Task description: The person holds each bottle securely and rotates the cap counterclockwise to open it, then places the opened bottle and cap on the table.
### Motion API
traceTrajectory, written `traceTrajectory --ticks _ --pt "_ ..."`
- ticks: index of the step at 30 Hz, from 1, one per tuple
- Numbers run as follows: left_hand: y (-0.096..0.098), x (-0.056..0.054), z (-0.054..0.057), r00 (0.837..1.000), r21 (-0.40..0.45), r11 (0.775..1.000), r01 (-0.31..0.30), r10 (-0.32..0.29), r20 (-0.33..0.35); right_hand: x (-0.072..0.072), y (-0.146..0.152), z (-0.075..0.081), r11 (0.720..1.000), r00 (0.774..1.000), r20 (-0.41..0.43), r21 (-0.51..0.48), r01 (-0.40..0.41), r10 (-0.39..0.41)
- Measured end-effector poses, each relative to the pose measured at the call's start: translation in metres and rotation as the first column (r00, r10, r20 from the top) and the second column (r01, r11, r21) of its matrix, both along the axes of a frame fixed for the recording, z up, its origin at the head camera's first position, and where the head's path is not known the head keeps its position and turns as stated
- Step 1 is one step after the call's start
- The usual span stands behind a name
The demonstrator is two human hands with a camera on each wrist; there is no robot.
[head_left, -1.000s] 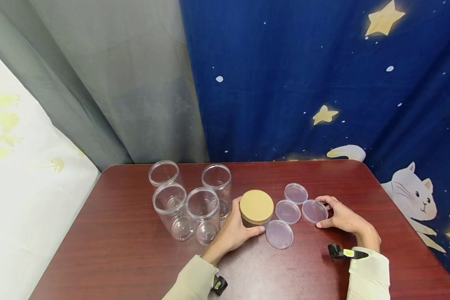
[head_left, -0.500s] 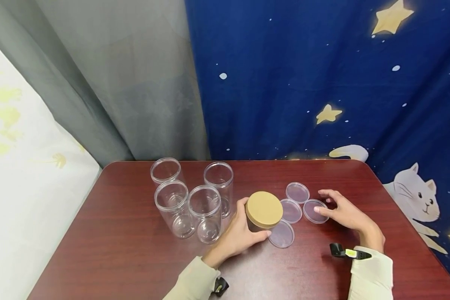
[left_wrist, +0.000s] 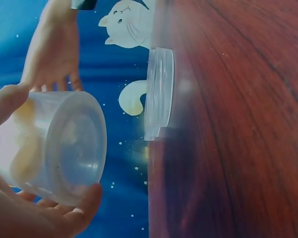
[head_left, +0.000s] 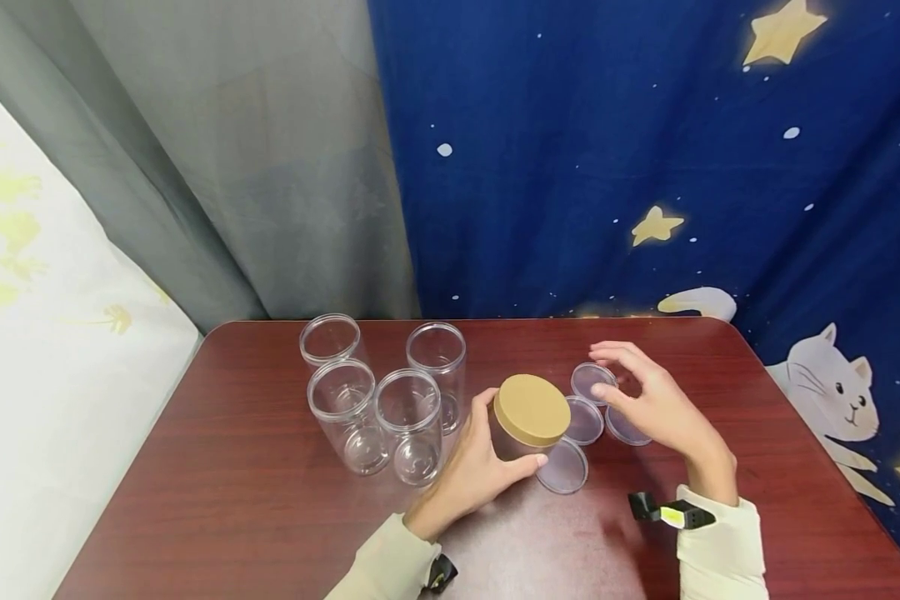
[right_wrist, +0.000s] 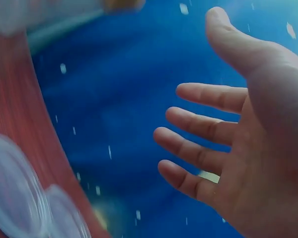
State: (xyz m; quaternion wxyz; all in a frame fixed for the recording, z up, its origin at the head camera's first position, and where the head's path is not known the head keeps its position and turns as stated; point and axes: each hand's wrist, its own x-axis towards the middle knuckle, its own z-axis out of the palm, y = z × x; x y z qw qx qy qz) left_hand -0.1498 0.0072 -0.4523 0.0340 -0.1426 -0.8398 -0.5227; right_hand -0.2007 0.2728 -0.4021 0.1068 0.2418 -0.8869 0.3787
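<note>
A translucent jar with a tan lid [head_left: 532,410] is tilted in my left hand [head_left: 471,471], whose thumb and fingers grip its side. In the left wrist view the jar's clear base [left_wrist: 79,148] faces the camera, held off the table, with yellowish shapes showing through the wall. My right hand [head_left: 656,404] hovers over the clear lids with its fingers spread and nothing in them. Under it lie a back lid [head_left: 589,379] and a partly covered lid [head_left: 625,427]. Another lid [head_left: 585,421] and a front lid [head_left: 562,468] lie beside the jar.
Several clear open jars stand upright in a cluster left of my left hand, among them a front jar [head_left: 407,421] and a back right jar [head_left: 437,354]. The brown table [head_left: 217,500] ends at curtains [head_left: 532,208] behind.
My left hand has lifted and tilted the tan-lidded jar, shifting it right. My right hand has left the rightmost clear lid and moved up and left toward the jar.
</note>
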Motion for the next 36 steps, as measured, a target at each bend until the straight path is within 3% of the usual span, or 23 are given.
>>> traceTrajectory --ticks 7,12,17,25,31,36 --pt "0.002 0.002 0.003 0.992 -0.054 0.997 -0.063 0.057 -0.109 0.016 -0.041 0.017 0.991 0.995 0.052 0.097 -0.094 0.09" --pt "0.001 0.001 0.001 0.979 -0.112 0.989 -0.097 0.075 -0.187 0.026 -0.063 0.023 0.978 0.997 0.046 0.198 -0.072 0.064" --pt "0.001 0.001 0.0 0.964 -0.16 0.978 -0.136 0.094 -0.247 0.032 -0.08 0.024 0.97 0.997 0.076 0.239 -0.039 0.021" --pt "0.001 0.0 -0.002 0.948 -0.156 0.975 -0.161 0.108 -0.299 0.036 -0.086 0.021 0.961 0.997 0.078 0.275 -0.01 -0.012" --pt "0.002 0.0 -0.003 0.937 -0.153 0.973 -0.174 0.115 -0.331 0.035 -0.086 0.021 0.948 1.0 0.01 0.318 0.009 -0.013" --pt "0.002 -0.002 -0.003 0.937 -0.131 0.979 -0.154 0.103 -0.334 0.033 -0.084 0.021 0.947 1.0 -0.029 0.32 -0.003 0.013"
